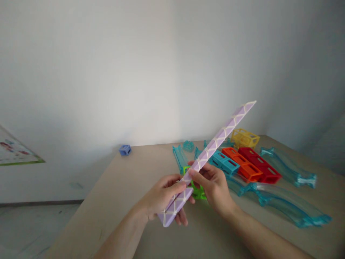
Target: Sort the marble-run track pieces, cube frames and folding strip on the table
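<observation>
A long lilac snake puzzle (215,142) with white edges slants up to the right in front of me. Its lower end is folded back beside the main length. My left hand (168,192) is closed around this folded part, thumb on top. Higher up the straight stretch, my right hand (211,181) pinches the puzzle between thumb and fingers. Behind the hands a green openwork block (198,192) is partly hidden.
On the table (129,180) at the right are blue (224,162), orange (242,163) and red (259,164) frame blocks, a yellow frame (244,138) and clear teal track pieces (289,203). A small blue cube (125,150) sits at the far left corner, near the wall.
</observation>
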The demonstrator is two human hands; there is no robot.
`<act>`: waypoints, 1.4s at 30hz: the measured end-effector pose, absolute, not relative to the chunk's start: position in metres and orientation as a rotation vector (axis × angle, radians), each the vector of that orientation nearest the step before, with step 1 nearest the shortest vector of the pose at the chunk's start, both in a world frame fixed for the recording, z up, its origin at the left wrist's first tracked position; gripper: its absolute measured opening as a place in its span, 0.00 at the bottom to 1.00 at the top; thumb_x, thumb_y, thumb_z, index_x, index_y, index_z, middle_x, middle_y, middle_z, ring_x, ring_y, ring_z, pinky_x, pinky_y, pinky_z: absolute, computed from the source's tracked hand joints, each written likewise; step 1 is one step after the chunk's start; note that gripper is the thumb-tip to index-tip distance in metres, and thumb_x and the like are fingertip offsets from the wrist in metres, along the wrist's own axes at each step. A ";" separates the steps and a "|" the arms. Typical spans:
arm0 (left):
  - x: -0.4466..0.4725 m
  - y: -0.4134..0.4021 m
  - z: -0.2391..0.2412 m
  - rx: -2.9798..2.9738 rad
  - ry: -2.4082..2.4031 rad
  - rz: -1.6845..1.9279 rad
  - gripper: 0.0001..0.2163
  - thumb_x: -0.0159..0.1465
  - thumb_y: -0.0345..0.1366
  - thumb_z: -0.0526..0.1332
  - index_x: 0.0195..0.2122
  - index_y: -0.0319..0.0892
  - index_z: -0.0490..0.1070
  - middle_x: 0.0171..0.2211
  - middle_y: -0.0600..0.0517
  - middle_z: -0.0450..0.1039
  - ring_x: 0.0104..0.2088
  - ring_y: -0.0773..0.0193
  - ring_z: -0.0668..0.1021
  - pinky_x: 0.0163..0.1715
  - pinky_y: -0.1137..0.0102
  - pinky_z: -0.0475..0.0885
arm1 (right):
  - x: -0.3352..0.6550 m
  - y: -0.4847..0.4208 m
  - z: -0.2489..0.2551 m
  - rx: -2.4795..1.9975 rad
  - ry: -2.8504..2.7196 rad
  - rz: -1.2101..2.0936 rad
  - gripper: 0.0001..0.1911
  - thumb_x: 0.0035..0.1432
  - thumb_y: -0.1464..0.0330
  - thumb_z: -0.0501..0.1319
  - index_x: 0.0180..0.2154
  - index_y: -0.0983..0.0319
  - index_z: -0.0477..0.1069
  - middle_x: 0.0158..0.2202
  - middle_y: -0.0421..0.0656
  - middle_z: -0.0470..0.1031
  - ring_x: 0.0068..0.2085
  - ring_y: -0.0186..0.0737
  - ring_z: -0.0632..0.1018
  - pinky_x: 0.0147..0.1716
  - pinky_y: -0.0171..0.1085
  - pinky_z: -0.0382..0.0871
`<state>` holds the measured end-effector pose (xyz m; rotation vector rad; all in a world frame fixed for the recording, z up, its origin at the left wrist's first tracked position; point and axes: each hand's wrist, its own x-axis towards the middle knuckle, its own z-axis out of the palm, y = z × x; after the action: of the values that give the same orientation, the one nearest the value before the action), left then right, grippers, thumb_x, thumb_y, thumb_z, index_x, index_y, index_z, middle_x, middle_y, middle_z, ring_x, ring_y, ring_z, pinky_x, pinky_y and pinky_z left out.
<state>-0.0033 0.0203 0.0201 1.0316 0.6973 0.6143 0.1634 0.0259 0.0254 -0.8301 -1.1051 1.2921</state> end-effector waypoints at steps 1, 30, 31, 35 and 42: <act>-0.003 0.020 0.019 1.051 0.692 0.624 0.11 0.66 0.42 0.55 0.43 0.41 0.64 0.32 0.47 0.76 0.17 0.60 0.79 0.12 0.73 0.71 | 0.164 0.027 0.025 -0.825 -1.114 1.286 0.20 0.45 0.58 0.71 0.36 0.65 0.73 0.21 0.37 0.69 0.19 0.30 0.66 0.16 0.31 0.58; -0.016 0.017 0.021 0.803 0.405 0.287 0.22 0.64 0.43 0.55 0.46 0.24 0.73 0.19 0.47 0.72 0.11 0.63 0.73 0.08 0.74 0.62 | 0.170 0.029 0.019 -0.303 -1.204 1.837 0.22 0.48 0.61 0.71 0.44 0.63 0.72 0.32 0.45 0.77 0.26 0.37 0.77 0.20 0.31 0.67; -0.015 0.017 0.017 0.788 0.392 0.277 0.23 0.64 0.43 0.55 0.46 0.23 0.73 0.19 0.46 0.72 0.12 0.63 0.73 0.08 0.74 0.62 | 0.171 0.029 0.019 -0.316 -1.218 1.839 0.23 0.47 0.61 0.72 0.44 0.63 0.73 0.31 0.45 0.77 0.28 0.38 0.78 0.23 0.32 0.69; -0.013 0.019 0.012 0.875 0.435 0.307 0.22 0.65 0.45 0.53 0.50 0.30 0.71 0.26 0.42 0.77 0.14 0.64 0.74 0.13 0.74 0.64 | 0.171 0.028 0.022 -0.374 -1.232 1.791 0.24 0.47 0.60 0.72 0.43 0.64 0.72 0.27 0.42 0.76 0.19 0.29 0.70 0.16 0.29 0.60; -0.012 0.020 0.032 1.753 0.883 0.813 0.21 0.55 0.49 0.67 0.41 0.37 0.74 0.32 0.50 0.74 0.30 0.64 0.74 0.29 0.74 0.66 | 0.163 0.033 0.021 -0.704 -0.986 1.529 0.20 0.45 0.61 0.72 0.38 0.63 0.71 0.25 0.39 0.75 0.22 0.31 0.71 0.20 0.29 0.60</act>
<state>-0.0125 0.0201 0.0321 1.7533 0.8826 0.8131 0.1632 0.0328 0.0210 -0.7037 -0.9860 1.5290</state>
